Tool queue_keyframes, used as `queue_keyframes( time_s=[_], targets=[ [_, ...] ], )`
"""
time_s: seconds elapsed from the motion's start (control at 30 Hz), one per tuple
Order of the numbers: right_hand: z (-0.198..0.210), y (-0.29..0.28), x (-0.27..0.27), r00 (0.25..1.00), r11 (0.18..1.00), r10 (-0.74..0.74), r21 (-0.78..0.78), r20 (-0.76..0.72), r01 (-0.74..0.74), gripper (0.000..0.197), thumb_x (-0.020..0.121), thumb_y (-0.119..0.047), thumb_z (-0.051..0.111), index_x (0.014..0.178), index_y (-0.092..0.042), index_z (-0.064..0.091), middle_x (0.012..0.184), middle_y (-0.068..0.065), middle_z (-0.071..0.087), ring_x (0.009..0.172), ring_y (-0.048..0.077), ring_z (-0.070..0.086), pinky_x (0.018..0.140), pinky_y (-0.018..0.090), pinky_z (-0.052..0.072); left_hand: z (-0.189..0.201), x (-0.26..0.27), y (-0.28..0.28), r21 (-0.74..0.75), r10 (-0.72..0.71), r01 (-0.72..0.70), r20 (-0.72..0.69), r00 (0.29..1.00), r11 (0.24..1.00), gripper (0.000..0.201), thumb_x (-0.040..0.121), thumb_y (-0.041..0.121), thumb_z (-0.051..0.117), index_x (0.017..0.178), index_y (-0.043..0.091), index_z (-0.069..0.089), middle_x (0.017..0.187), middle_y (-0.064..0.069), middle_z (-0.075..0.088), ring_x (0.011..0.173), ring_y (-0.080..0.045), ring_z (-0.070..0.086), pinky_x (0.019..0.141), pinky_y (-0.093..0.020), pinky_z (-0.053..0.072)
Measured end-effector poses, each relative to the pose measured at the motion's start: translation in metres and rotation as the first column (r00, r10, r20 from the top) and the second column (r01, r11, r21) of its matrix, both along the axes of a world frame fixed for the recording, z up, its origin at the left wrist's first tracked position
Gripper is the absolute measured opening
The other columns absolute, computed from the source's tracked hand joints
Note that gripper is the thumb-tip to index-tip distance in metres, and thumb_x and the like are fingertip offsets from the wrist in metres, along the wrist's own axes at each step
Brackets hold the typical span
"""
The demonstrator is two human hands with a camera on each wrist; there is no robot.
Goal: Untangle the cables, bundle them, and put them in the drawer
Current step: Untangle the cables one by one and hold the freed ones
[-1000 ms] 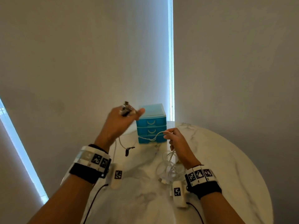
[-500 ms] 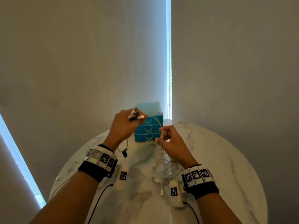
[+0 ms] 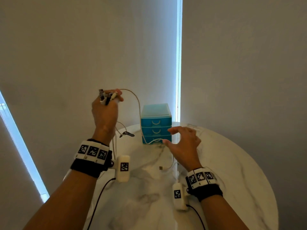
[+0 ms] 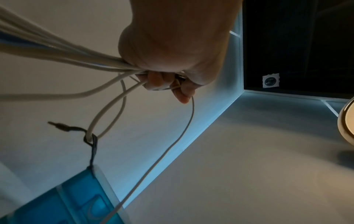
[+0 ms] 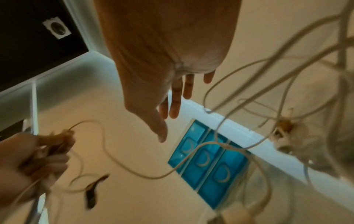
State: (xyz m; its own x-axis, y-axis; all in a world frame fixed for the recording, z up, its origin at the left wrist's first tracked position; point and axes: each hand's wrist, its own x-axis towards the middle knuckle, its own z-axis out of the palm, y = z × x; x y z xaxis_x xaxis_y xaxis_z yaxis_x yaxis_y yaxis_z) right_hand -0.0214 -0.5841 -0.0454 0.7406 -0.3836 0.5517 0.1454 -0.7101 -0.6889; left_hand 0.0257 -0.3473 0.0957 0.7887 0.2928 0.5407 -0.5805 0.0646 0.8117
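My left hand (image 3: pixel 108 99) is raised above the table's left side and grips several plug ends of the white cables (image 3: pixel 138 107); in the left wrist view the left hand (image 4: pixel 162 80) clenches that bunch. One cable arcs down past the blue drawer unit (image 3: pixel 156 123) to the thumb of my right hand (image 3: pixel 168 136). That hand hovers in front of the drawers with fingers spread, and the right wrist view shows the right hand (image 5: pixel 172 106) holding nothing. All three drawers (image 5: pixel 208 159) are closed. A black strap (image 3: pixel 127 134) dangles from a cable under my left hand.
Loose white cable ends (image 3: pixel 164 167) lie on the round marble table (image 3: pixel 232 180) between my wrists. The drawer unit stands at the table's far edge against the wall. A window strip (image 3: pixel 178 63) runs up behind it.
My left hand has lifted up and to the left with the plug ends, drawing a cable taut into an arc. My right hand has let go of the cable and spread its fingers.
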Motion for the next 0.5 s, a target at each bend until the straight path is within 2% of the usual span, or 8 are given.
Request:
queue_keyframes(
  time_s=[0.1,0.17,0.27,0.33,0.37,0.4,0.43,0.5],
  targets=[
    [-0.011,0.023,0.012,0.968,0.981,0.190,-0.011,-0.166,-0.194,0.063,0.087,-0.052,0.081,0.143,-0.039,0.056,0.090,-0.014,0.068,0.105,0.009,0.058,0.106,0.042,0.040,-0.005,-0.008,-0.012,-0.022,-0.054,0.055,0.006,0.998,0.998,0.016,0.093,0.008,0.069,0.088,0.019,0.079,0.106,0.005,0.081,0.093,-0.007,0.069,0.100,-0.045,0.055],
    [-0.027,0.023,0.022,0.912,0.970,0.242,0.053,-0.331,-0.238,0.067,0.092,-0.048,0.077,0.152,-0.031,0.052,0.092,-0.009,0.072,0.097,0.013,0.068,0.104,0.044,0.053,-0.002,-0.009,-0.012,-0.090,-0.061,0.064,0.035,0.998,0.994,0.017,0.094,0.013,0.069,0.086,0.024,0.078,0.109,-0.007,0.079,0.091,-0.010,0.061,0.111,-0.065,0.046],
    [-0.042,0.011,0.026,0.893,0.986,0.161,0.044,-0.421,-0.158,0.023,0.099,-0.039,0.069,0.119,-0.028,0.076,0.112,-0.003,0.077,0.110,0.022,0.071,0.103,0.042,0.055,0.004,-0.004,-0.004,-0.167,-0.019,0.027,0.050,0.999,0.986,0.011,0.094,0.028,0.071,0.085,0.027,0.077,0.101,-0.009,0.077,0.093,-0.026,0.059,0.112,-0.079,0.032],
    [-0.041,0.006,0.025,0.940,0.983,0.162,0.136,-0.301,-0.126,0.013,0.103,-0.035,0.066,0.101,-0.027,0.077,0.097,-0.005,0.076,0.097,0.020,0.072,0.092,0.038,0.057,0.005,0.002,0.004,-0.171,0.008,-0.004,0.019,1.000,0.985,0.017,0.096,0.035,0.071,0.083,0.025,0.076,0.091,-0.001,0.073,0.095,-0.045,0.065,0.107,-0.075,0.043],
    [-0.036,0.005,0.024,0.966,0.973,0.157,0.198,-0.206,-0.116,0.016,0.105,-0.036,0.065,0.101,-0.024,0.075,0.090,-0.006,0.073,0.089,0.018,0.069,0.083,0.035,0.056,0.003,0.005,0.007,-0.154,0.000,-0.002,-0.011,1.000,0.988,0.022,0.098,0.036,0.070,0.080,0.024,0.075,0.087,0.000,0.071,0.086,-0.044,0.066,0.093,-0.065,0.055],
    [-0.028,0.005,0.022,0.979,0.945,0.177,0.296,-0.102,-0.140,0.018,0.106,-0.035,0.063,0.102,-0.021,0.073,0.088,-0.006,0.071,0.084,0.015,0.067,0.076,0.031,0.052,0.000,0.008,0.009,-0.114,-0.019,0.014,-0.047,0.999,0.993,0.025,0.100,0.036,0.069,0.078,0.024,0.074,0.086,-0.002,0.070,0.071,-0.033,0.062,0.075,-0.052,0.056],
    [-0.018,0.005,0.020,0.974,0.877,0.226,0.432,0.011,-0.208,0.017,0.108,-0.030,0.061,0.106,-0.018,0.072,0.088,-0.004,0.071,0.081,0.014,0.065,0.072,0.028,0.049,-0.004,0.010,0.009,-0.052,-0.042,0.038,-0.084,0.996,0.998,0.025,0.101,0.035,0.068,0.079,0.024,0.075,0.089,-0.003,0.073,0.066,-0.023,0.056,0.069,-0.047,0.052],
    [0.002,0.005,0.013,0.908,0.591,0.341,0.695,0.245,-0.409,0.018,0.109,-0.017,0.053,0.110,-0.010,0.070,0.091,0.003,0.072,0.082,0.017,0.065,0.068,0.029,0.048,-0.015,0.014,0.012,0.077,-0.027,0.039,-0.151,0.988,0.996,0.023,0.102,0.036,0.064,0.092,0.023,0.080,0.105,0.002,0.080,0.084,-0.027,0.064,0.092,-0.060,0.054]
  ],
)
